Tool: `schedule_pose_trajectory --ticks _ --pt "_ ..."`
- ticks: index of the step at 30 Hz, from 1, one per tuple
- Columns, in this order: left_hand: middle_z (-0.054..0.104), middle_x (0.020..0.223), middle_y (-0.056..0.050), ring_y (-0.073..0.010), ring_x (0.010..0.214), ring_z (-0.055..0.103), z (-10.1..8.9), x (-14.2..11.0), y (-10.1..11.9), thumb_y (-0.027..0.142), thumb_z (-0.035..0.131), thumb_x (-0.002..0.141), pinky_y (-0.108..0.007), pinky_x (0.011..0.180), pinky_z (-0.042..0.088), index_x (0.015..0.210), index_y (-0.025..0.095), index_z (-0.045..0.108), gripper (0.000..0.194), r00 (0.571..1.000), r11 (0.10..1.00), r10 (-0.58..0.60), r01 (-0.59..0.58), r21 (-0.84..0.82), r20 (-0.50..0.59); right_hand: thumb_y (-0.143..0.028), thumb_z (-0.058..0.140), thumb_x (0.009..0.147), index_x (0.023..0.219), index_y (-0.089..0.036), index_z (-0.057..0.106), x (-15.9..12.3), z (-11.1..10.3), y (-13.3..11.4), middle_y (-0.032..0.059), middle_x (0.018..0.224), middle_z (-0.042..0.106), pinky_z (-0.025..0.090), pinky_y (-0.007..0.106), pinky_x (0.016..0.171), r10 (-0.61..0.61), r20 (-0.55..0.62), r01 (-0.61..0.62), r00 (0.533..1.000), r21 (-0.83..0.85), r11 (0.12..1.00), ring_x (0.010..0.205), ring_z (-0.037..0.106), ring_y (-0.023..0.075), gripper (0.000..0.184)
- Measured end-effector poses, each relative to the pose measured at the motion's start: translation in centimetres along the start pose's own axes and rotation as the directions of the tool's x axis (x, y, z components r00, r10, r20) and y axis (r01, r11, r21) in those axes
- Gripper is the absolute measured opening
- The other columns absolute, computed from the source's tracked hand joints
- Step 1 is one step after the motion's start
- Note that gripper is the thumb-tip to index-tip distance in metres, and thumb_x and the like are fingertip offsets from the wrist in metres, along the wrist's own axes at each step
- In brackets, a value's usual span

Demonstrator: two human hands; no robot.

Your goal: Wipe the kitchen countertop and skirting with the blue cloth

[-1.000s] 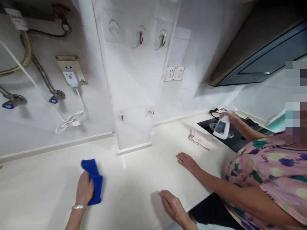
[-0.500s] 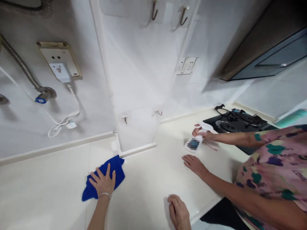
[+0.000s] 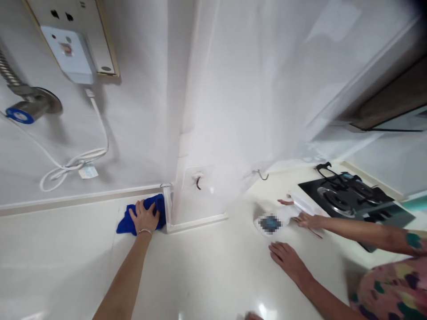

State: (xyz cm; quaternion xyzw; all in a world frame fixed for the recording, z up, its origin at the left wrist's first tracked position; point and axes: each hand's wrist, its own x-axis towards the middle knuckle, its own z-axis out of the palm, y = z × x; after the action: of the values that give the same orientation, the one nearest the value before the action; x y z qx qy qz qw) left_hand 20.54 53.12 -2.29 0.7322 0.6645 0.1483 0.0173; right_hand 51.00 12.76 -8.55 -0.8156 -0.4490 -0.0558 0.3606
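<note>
Blue cloth (image 3: 127,224) lies beneath the left hand (image 3: 144,218) on the desk (image 3: 200,271), in the corner where wall (image 3: 136,129) meets pillar (image 3: 207,202). From here I see the left fingers fanned wide, palm down, pressing rather than pinching. Right hand (image 3: 253,316): a sliver at the lower edge, well right of the left; posture, I cannot tell. Step in hand, my judgement: working the cloth into that corner. Next move seems to call for flat, even pressure, fingertips clear of the pillar. Versus half a second ago: cloth shifted from the pillar's near corner back toward the wall; right hand mostly gone from view.
</note>
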Motion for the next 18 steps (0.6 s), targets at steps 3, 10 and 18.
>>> schedule_pose_trajectory --ticks 3,10,18 --pt "0.048 0.137 -0.019 -0.0346 0.134 0.038 0.6 2.6 0.9 0.033 0.053 0.087 -0.06 0.116 0.021 0.11 0.021 0.072 0.032 0.998 1.0 -0.019 0.018 -0.022 -0.063 -0.044 0.045 0.072 0.086 -0.037 0.071 6.6 0.3 2.3 0.0061 0.101 0.067 0.055 0.045 0.056 0.019 -0.014 -0.019 1.0 -0.039 0.999 0.097 0.065 0.0322 0.031" --pt "0.048 0.138 -0.02 -0.0322 0.123 0.046 1.7 4.3 1.2 0.026 0.051 0.085 -0.05 0.112 0.031 0.123 0.014 0.064 0.041 0.995 0.999 0.04 -0.043 -0.031 -0.088 -0.035 0.033 0.083 0.082 -0.03 0.068 16.3 -2.2 5.4 0.0062 0.09 0.067 0.054 0.041 0.07 -0.009 0.043 0.01 0.999 -0.022 1.0 0.091 0.064 0.0234 0.036" --pt "0.057 0.134 -0.018 -0.0292 0.127 0.049 0.7 2.0 -0.8 0.03 0.046 0.089 -0.052 0.116 0.028 0.112 0.019 0.071 0.035 0.98 0.981 0.194 -0.195 -0.009 -0.046 -0.034 0.034 0.087 0.087 -0.033 0.066 8.2 -2.4 -0.5 0.006 0.091 0.065 0.053 0.039 0.062 -0.104 0.013 0.104 0.994 -0.02 0.994 0.089 0.065 0.0257 0.031"
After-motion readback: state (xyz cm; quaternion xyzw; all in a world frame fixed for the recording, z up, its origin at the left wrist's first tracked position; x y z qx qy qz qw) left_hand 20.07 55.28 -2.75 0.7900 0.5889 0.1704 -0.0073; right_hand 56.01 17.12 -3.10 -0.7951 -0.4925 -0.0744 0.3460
